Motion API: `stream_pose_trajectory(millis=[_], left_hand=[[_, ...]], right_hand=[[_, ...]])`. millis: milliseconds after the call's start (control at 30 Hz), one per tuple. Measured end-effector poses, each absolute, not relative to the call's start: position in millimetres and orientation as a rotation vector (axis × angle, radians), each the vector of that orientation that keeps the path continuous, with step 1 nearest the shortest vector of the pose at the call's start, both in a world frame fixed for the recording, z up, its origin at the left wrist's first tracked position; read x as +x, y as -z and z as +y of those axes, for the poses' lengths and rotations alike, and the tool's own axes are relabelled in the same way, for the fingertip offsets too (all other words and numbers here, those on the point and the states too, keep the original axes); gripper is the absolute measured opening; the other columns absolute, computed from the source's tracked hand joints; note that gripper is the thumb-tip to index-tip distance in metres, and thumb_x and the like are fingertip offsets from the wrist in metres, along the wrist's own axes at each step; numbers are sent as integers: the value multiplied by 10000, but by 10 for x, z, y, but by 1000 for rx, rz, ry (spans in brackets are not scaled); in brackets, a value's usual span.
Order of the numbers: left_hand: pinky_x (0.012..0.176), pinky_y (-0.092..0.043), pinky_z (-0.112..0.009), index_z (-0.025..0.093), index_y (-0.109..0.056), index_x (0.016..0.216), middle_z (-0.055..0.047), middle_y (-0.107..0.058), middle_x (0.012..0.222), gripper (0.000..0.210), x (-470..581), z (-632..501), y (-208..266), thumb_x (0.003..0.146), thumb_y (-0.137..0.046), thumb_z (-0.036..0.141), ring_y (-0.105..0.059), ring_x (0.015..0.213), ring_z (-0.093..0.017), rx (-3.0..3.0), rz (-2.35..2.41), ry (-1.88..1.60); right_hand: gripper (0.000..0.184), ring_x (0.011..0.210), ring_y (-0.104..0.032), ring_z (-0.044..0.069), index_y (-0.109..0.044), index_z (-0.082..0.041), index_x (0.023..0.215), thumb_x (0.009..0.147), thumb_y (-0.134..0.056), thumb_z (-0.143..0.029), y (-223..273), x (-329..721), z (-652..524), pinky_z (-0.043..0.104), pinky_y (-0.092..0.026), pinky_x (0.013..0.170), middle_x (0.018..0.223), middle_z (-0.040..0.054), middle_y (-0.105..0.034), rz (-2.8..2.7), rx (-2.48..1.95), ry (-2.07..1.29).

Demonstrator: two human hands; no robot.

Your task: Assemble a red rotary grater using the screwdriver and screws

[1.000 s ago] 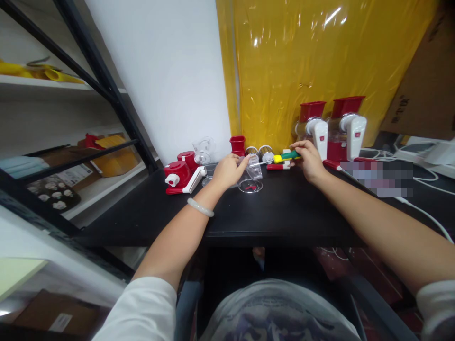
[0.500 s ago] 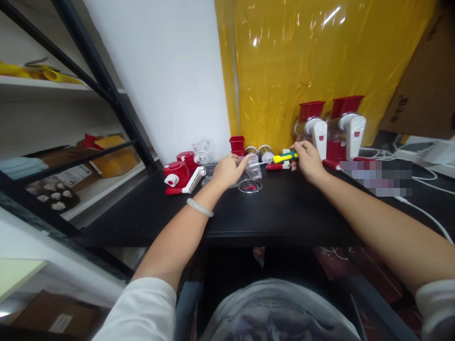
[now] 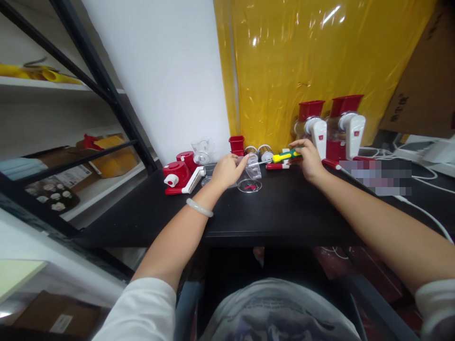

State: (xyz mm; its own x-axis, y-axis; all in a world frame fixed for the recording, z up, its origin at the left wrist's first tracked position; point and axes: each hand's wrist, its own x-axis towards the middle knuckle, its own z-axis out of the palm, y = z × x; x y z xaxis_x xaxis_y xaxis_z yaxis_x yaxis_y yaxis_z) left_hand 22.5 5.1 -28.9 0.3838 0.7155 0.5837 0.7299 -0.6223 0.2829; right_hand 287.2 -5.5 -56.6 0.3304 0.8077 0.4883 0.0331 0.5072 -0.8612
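Observation:
My left hand (image 3: pixel 229 171) is closed around a clear plastic part (image 3: pixel 253 168) above the black table. My right hand (image 3: pixel 307 158) grips the green and yellow handle of a screwdriver (image 3: pixel 282 156). Its metal shaft points left and reaches the clear part; where the tip meets it is too small to make out. Just below the part, a clear round piece (image 3: pixel 249 185) with a red shape in it stands on the table. Behind are a red hopper (image 3: pixel 236 144) and two drum-shaped pieces (image 3: pixel 265 153). A red and white crank handle (image 3: pixel 277 166) lies beneath the screwdriver.
Red bases with a white crank (image 3: pixel 177 175) stand left on the black table (image 3: pixel 270 213), near another clear part (image 3: pixel 202 148). Two assembled rotary graters (image 3: pixel 350 128) stand at the back right, with white cables (image 3: pixel 423 208) beside them. Shelves (image 3: pixel 106 187) flank the left side.
The fingers of my right hand have shifted on the screwdriver handle, from a fingertip pinch to a fuller wrap. My left hand and the clear part stay in place.

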Motion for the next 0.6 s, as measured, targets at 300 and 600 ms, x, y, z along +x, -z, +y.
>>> stream_pose_trajectory(millis=[300,600], left_hand=[[909,-479,-377,208,-650,671,-95,-687,996,570,224,20,274,995,-338,557,-623,968,-245,-2606,-1355,1067],[910,-476,-366,211,-657,675,-89,-690,1002,563,226,32,283,997,-342,550,-624,979,-241,-2609,-1346,1073]], right_hand=[[151,569,-564,105,-552,-230,844,740,-616,-320,569,2850,-55,241,-500,448,837,-2,-565,-1105,-897,-644],[334,327,-425,98,-534,-231,782,801,-637,-549,612,2859,-26,246,-418,356,440,-73,-459,-1166,-973,-565]])
